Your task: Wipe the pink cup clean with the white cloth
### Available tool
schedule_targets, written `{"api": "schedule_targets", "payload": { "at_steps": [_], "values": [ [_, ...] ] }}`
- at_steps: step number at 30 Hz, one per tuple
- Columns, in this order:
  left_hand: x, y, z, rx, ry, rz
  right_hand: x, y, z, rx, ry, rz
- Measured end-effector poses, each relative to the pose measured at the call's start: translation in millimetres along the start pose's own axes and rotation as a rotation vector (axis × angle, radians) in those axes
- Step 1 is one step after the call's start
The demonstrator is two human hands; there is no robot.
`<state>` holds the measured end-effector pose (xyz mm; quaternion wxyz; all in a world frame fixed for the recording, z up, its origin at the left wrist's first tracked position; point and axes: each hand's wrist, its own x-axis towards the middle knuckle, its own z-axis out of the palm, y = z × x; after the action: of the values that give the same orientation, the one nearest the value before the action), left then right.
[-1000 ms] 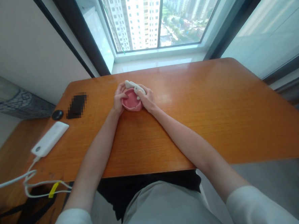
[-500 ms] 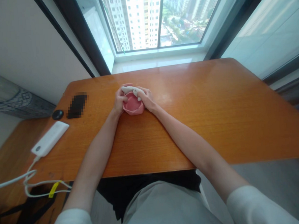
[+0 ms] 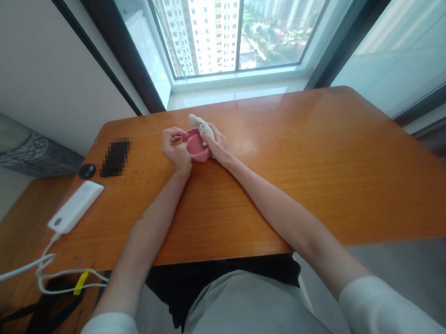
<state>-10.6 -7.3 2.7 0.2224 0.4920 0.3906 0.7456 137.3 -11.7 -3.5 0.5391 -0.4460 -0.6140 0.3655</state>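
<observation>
A small pink bowl-shaped object (image 3: 196,144) sits on the orange wooden table (image 3: 284,183), tipped toward its left side. My left hand (image 3: 175,149) curls round its left rim, fingers bent. My right hand (image 3: 217,146) presses a white crumpled cloth (image 3: 202,126) against the far right edge of the pink object, fingers closed on the cloth.
At the table's left lie a white power bank (image 3: 75,207) with a white cable (image 3: 44,271), a black round disc (image 3: 86,171) and a blurred dark item (image 3: 114,157). A window (image 3: 233,28) stands beyond the far edge. A lower wooden surface (image 3: 8,240) adjoins on the left.
The left hand has slid left and lower on the pink object's rim. The right hand has lifted the white cloth from across the top to the far right edge, and the object has tilted.
</observation>
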Motion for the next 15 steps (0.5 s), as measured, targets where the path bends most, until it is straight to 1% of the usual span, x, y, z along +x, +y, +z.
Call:
{"api": "schedule_targets", "payload": {
  "at_steps": [3,8,12,15],
  "values": [
    [-7,8,4,0.025,0.012,0.021,0,1,1,-0.009,-0.013,-0.001],
    [-9,12,5,0.0,-0.023,-0.026,0,3,0,-0.001,-0.016,-0.025],
    [-4,7,3,-0.036,-0.053,-0.096,1,5,1,0.002,0.004,-0.032],
    [1,-3,3,-0.043,-0.066,-0.133,0,4,3,-0.009,0.027,-0.037]
  ]
}}
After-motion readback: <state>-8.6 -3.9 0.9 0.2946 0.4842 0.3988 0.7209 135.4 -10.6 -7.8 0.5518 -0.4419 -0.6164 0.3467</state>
